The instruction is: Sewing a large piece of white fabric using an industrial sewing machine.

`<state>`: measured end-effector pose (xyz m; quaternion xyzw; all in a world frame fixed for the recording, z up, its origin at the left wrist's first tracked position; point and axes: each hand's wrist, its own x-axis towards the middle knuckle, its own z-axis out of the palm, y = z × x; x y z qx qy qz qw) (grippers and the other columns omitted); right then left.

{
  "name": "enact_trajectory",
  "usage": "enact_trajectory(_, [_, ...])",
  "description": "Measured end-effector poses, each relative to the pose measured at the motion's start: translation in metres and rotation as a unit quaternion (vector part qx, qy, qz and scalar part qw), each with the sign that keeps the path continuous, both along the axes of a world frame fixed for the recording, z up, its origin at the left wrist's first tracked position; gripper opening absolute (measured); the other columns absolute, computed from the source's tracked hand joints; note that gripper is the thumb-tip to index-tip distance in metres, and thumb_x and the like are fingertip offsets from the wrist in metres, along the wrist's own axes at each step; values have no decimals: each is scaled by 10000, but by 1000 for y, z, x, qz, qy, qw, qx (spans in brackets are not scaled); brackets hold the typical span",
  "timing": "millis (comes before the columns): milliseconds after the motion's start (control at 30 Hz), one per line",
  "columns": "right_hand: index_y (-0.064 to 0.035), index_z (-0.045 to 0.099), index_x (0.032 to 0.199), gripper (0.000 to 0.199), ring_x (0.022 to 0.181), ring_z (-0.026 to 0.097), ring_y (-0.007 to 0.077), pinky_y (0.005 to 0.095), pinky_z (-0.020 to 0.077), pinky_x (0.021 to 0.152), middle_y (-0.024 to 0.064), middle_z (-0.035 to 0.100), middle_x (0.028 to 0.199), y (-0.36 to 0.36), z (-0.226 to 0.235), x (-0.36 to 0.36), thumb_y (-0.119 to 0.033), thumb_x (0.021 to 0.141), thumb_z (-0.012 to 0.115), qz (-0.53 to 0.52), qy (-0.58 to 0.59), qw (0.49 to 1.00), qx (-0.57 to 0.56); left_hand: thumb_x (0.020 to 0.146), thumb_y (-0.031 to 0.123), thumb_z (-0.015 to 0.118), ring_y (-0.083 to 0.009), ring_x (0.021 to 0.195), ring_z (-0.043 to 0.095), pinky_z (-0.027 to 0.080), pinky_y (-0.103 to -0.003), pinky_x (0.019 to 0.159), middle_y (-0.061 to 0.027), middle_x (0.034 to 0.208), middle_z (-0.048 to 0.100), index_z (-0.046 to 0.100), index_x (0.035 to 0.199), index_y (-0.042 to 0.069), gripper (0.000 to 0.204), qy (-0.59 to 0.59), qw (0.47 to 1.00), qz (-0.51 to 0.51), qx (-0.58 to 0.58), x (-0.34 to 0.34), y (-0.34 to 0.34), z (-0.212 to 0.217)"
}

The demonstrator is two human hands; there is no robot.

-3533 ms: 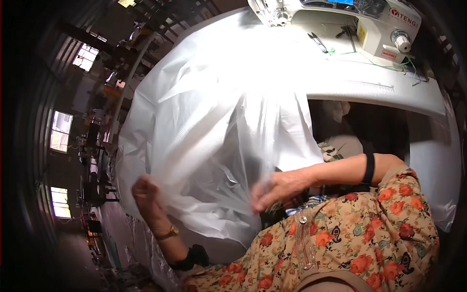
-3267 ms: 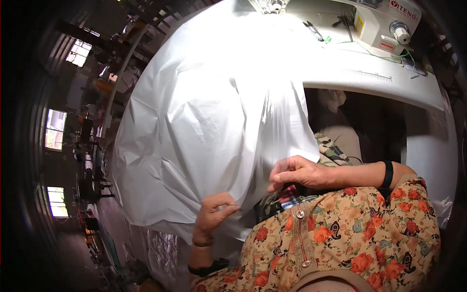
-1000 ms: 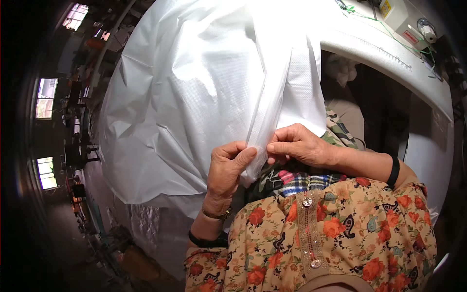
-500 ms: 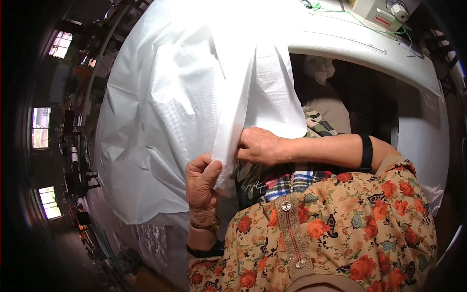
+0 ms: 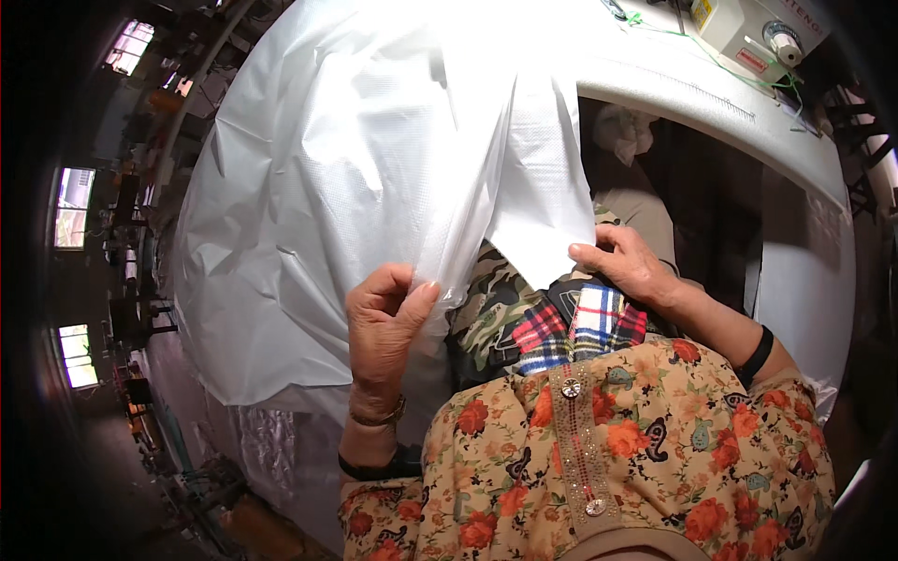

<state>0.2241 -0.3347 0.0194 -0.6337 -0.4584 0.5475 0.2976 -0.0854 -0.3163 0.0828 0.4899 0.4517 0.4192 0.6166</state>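
Observation:
A large sheet of thin white fabric (image 5: pixel 374 168) hangs from the sewing table down over my lap. My left hand (image 5: pixel 385 323) pinches its lower edge between thumb and fingers, at the left of my knees. My right hand (image 5: pixel 629 266) grips the same edge further right, near the pointed corner of the sheet. Between my hands the edge runs taut. Under it lie a camouflage cloth (image 5: pixel 491 313) and a red, white and blue plaid cloth (image 5: pixel 571 327) on my lap.
A white sewing machine (image 5: pixel 753 33) stands at the upper right on the white table (image 5: pixel 692 89), with green thread beside it. A dark gap opens under the table edge. More white material hangs at the right. Dim workshop windows lie far left.
My hands, close together on the fabric edge a moment ago, have spread apart: the left one slid left, the right one moved right and up, uncovering the plaid and camouflage cloths.

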Motion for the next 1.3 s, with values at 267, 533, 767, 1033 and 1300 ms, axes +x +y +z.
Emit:
enact_trajectory(267, [68, 590, 965, 235, 762, 605, 194, 335, 496, 695, 116, 608, 819, 3, 71, -49, -158, 923, 541, 113, 26, 972, 203, 904, 6, 669, -12, 758, 550, 443, -172, 689, 39, 822, 639, 650, 909, 0, 21, 34, 999, -16, 24, 0, -2, 0])
enact_trajectory(533, [-55, 520, 789, 151, 560, 536, 270, 375, 401, 534, 92, 522, 646, 11, 98, -55, -88, 835, 660, 175, -268, 799, 509, 907, 40, 678, -10, 717, 534, 430, -165, 647, 50, 772, 619, 657, 896, 3, 43, 54, 998, 13, 7, -8, -7, 6])
enact_trajectory(767, [11, 618, 1014, 199, 722, 662, 357, 433, 519, 640, 173, 661, 768, 2, 90, -101, -139, 885, 639, 299, -31, 896, 328, 917, 68, 678, -1, 688, 504, 405, -164, 616, 55, 760, 611, 653, 874, 16, 71, 42, 999, -15, 32, -10, 1, 25])
enact_trajectory(1033, [-19, 652, 906, 309, 648, 661, 376, 459, 525, 611, 176, 643, 650, 15, 55, -122, -327, 881, 669, 324, -175, 890, 269, 893, 68, 675, -7, 658, 505, 389, -174, 600, 55, 750, 616, 650, 863, 42, 47, 32, 999, -10, 6, 0, 12, 21])
enact_trajectory(1300, [-47, 682, 767, 248, 657, 667, 354, 442, 541, 631, 175, 639, 654, 8, 58, -138, -256, 888, 627, 362, -100, 887, 269, 925, 61, 655, 2, 692, 503, 414, -166, 614, 53, 753, 609, 636, 855, 18, 84, 12, 1000, -14, 16, 4, 11, 10])
